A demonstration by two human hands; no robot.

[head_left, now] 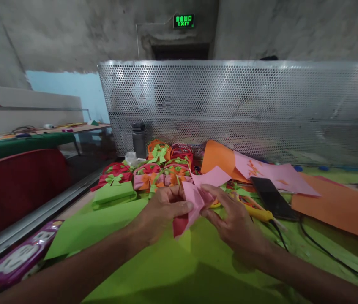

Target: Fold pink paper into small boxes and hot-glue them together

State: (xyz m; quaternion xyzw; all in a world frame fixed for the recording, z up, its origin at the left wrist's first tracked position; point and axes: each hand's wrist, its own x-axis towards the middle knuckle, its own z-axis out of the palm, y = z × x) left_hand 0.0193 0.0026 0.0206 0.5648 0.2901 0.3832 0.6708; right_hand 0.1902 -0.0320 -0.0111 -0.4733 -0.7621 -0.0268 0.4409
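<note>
A folded piece of pink paper (193, 202) is held up between my two hands, over the green table covering (153, 266). My left hand (162, 211) pinches its left side, thumb in front. On the right side, my right hand (229, 219) grips the paper between thumb and fingers. A darker pink fold shows at the bottom of the piece, and one flap spreads out to the upper right. Just behind my hands stand several small paper bags (148, 179) in pink, red and orange, with bows on them. A folded green paper piece (114, 194) lies beyond my left hand.
To the right lie a black phone (272, 198), a yellow-handled tool (258, 212) with a cord, and orange sheets (337, 204). A purple packet (23, 253) lies at left near green paper (93, 228). Behind are a dark bottle (139, 141) and a perforated metal panel (229, 93).
</note>
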